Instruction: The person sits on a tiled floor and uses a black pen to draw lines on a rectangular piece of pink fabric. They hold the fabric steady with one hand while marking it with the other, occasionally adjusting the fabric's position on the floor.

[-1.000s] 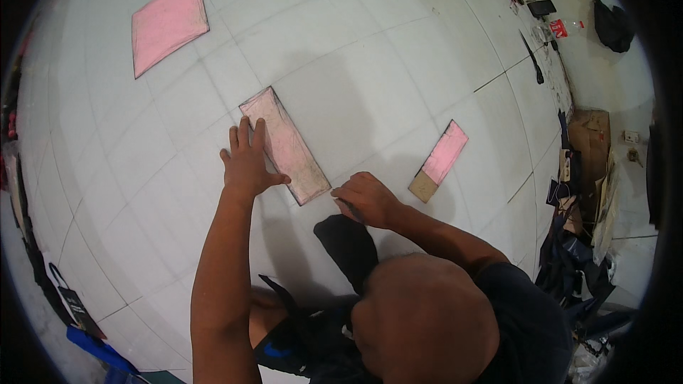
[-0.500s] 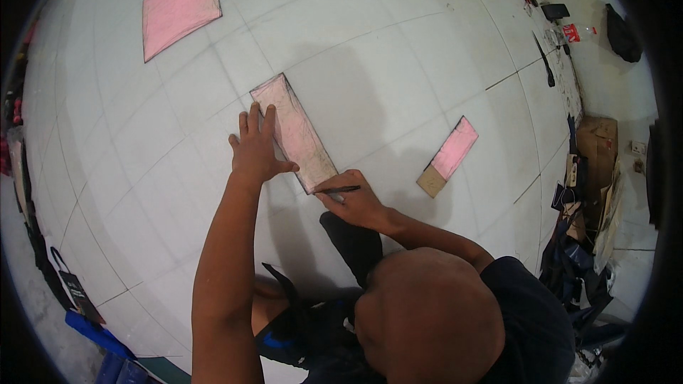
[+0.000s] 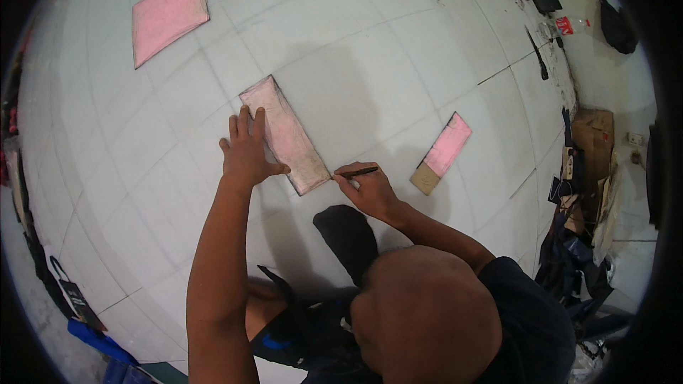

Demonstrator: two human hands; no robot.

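Observation:
A long pink rectangular piece (image 3: 293, 139), with a tan, smudged patch at its near end, lies slantwise on the white surface. My left hand (image 3: 245, 153) is spread open along its left edge, fingertips and thumb pressing on it. A slim black pen (image 3: 359, 172) is pinched in my right hand (image 3: 371, 192), its point down close to the near right corner of the piece. Dark lines run along the piece's edges.
A shorter pink strip with a tan end (image 3: 447, 148) lies to the right. At the far left is a larger pink piece (image 3: 171, 16). Tools, a plastic bottle (image 3: 565, 26) and a brown cardboard box (image 3: 593, 139) line the right side. A black bag (image 3: 77, 297) sits at the left.
My right hand has moved the pen rightward, from the near edge of the pink piece to its near right corner. My left hand keeps its place on the piece. The whole view has shifted slightly.

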